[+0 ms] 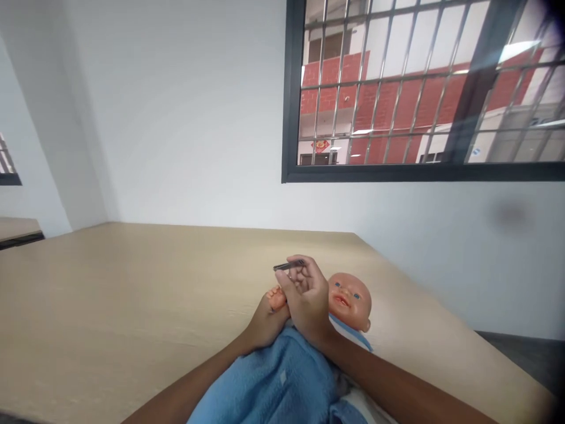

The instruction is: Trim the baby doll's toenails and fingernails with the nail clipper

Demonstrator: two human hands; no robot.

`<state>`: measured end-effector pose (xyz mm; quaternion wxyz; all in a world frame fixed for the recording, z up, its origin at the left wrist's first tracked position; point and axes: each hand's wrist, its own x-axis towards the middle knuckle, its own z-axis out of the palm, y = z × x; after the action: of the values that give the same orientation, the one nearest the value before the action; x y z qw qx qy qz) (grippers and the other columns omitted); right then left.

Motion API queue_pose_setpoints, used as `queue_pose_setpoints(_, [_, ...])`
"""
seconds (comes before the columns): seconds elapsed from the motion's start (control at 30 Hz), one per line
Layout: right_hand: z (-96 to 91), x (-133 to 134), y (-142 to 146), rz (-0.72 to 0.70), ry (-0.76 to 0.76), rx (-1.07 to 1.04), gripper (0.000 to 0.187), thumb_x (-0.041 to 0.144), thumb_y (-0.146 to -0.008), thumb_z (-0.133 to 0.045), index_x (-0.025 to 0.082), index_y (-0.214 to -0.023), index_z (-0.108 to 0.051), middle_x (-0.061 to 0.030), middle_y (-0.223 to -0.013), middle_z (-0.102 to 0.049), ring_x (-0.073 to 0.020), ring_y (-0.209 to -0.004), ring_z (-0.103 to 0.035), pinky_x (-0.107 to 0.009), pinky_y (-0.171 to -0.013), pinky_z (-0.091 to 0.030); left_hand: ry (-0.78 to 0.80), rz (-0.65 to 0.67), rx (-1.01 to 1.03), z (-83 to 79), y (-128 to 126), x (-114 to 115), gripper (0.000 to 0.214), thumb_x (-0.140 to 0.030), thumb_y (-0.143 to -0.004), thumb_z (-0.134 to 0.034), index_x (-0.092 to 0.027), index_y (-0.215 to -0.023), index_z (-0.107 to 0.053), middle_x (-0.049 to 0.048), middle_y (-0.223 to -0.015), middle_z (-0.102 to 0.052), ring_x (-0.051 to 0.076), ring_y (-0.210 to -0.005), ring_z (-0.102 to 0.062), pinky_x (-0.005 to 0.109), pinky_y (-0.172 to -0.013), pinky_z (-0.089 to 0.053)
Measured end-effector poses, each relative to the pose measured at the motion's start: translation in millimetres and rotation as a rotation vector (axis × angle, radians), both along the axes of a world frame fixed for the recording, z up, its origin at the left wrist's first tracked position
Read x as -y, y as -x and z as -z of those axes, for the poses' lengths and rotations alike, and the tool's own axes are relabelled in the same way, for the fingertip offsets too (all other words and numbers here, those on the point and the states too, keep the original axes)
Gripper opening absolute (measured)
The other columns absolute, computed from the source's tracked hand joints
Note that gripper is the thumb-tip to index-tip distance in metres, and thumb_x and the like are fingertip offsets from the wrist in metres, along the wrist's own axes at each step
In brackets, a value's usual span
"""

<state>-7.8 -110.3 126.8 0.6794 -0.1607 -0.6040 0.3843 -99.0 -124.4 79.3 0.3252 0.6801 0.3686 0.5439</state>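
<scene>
A baby doll [350, 300] lies face up on the table, its head to the right of my hands. My left hand [270, 321] is closed around one of the doll's small limbs, whose short digits [276, 298] stick out above my fingers; whether this is a hand or a foot I cannot tell. Between the thumb and fingers of my right hand [306, 297] is a dark, slim nail clipper [286, 266], held just above those digits. Blue towelling [265, 383] covers the doll's body beneath my wrists. My right hand and forearm hide part of the doll.
The pale wooden table [132, 306] stretches out to the left and back, and its right edge slopes down towards me. Behind it stands a white wall [198, 118] with a barred, dark-framed window [397, 173]. Part of another table [20, 226] shows at far left.
</scene>
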Motion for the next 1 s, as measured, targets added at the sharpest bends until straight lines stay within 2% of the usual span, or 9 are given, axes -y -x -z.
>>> queue_pose_setpoints(0.1, [6.1,4.1,-3.2,-0.034,0.024,0.007,0.026,0.035,-0.083,-0.068,0.020,-0.098,-0.053,0.0028,-0.076,-0.046,-0.0112,-0.066,-0.045,-0.022,-0.059,-0.041,-0.013,0.003,-0.037,-4.4,-1.0,3.7,0.048,-0.060,-0.088,-0.049,-0.016,-0.092,-0.068,0.0087,-0.090,-0.067,0.027,-0.103,-0.056,0.041,-0.098,-0.044])
queue_pose_setpoints(0.23, [5.3,2.0,-3.8,-0.101,0.066,0.073,0.026,0.042,-0.084,-0.065,0.019,-0.085,-0.051,0.0022,-0.074,-0.049,-0.0109,-0.063,-0.047,-0.022,-0.057,-0.040,-0.039,-0.014,-0.112,-6.5,3.9,5.4,0.046,-0.055,-0.092,-0.045,-0.016,-0.094,-0.069,0.0083,-0.090,-0.069,0.027,-0.107,-0.056,0.042,-0.103,-0.042])
queue_pose_setpoints(0.37, [4.6,0.5,-3.1,-0.139,0.064,0.100,0.030,0.044,-0.085,-0.065,0.020,-0.081,-0.048,0.0039,-0.071,-0.045,-0.0099,-0.060,-0.042,-0.021,-0.056,-0.038,-0.051,-0.023,-0.210,-3.4,9.5,2.5,0.046,-0.054,-0.093,-0.043,-0.015,-0.093,-0.068,0.0074,-0.087,-0.068,0.024,-0.093,-0.059,0.038,-0.092,-0.049])
queue_pose_setpoints(0.53, [3.3,-1.5,-6.2,-0.215,0.040,0.138,0.032,0.050,-0.085,-0.064,0.021,-0.087,-0.050,0.0032,-0.074,-0.046,-0.0106,-0.063,-0.043,-0.021,-0.058,-0.038,-0.050,-0.022,-0.217,-0.2,13.6,-0.6,0.042,-0.052,-0.092,-0.047,-0.016,-0.077,-0.063,0.0036,-0.073,-0.062,0.018,-0.075,-0.056,0.035,-0.085,-0.050])
queue_pose_setpoints(0.67, [5.2,-7.0,-10.2,-0.313,0.031,0.224,0.040,0.058,-0.085,-0.062,0.019,-0.085,-0.057,0.0022,-0.071,-0.048,-0.0103,-0.058,-0.042,-0.022,-0.053,-0.035,-0.074,0.013,-0.184,-2.0,14.2,-0.2,0.040,-0.047,-0.092,-0.050,-0.014,-0.072,-0.060,0.0028,-0.072,-0.060,0.017,-0.075,-0.055,0.033,-0.084,-0.048])
queue_pose_setpoints(0.8, [9.9,-10.9,-11.1,-0.334,0.036,0.237,0.039,0.058,-0.087,-0.060,0.019,-0.088,-0.057,0.0035,-0.066,-0.044,-0.0094,-0.054,-0.038,-0.021,-0.049,-0.030,-0.074,0.054,-0.154,-2.5,14.5,-0.4,0.037,-0.045,-0.090,-0.054,-0.014,-0.071,-0.060,0.0028,-0.074,-0.059,0.017,-0.074,-0.054,0.032,-0.080,-0.047])
queue_pose_setpoints(1.0, [7.5,-8.5,-11.3,-0.338,-0.008,0.237,0.042,0.060,-0.085,-0.062,0.019,-0.084,-0.057,0.0021,-0.071,-0.048,-0.0101,-0.059,-0.042,-0.022,-0.056,-0.036,-0.009,0.077,-0.121,3.1,16.6,-1.8,0.038,-0.047,-0.089,-0.054,-0.015,-0.069,-0.057,0.0016,-0.067,-0.054,0.016,-0.069,-0.051,0.029,-0.070,-0.046])
